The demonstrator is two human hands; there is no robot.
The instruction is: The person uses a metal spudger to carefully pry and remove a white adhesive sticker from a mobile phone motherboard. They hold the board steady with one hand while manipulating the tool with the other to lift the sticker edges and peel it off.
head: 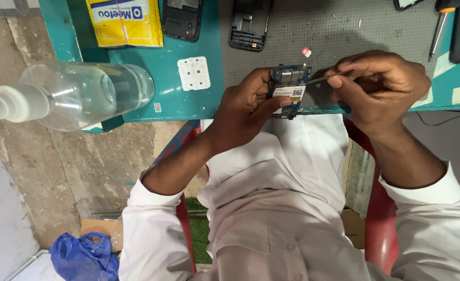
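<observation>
Blue circuit board (289, 89) sits stripped from its casing in your gripping left hand (248, 112), while your right hand (378, 86), pinched shut on thin metal tweezers (324, 79), works its edge, reassembly undone.

You are at a phone repair workbench. The teal bench top (178, 99) carries a grey work mat (323, 31), opened phone housings (248, 26), a loose keypad sheet (194, 73) and a screwdriver (441, 23) at far right.

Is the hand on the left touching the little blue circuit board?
Touching. The head view shows the left hand gripping the blue circuit board, its thumb pressed over the white label.
</observation>
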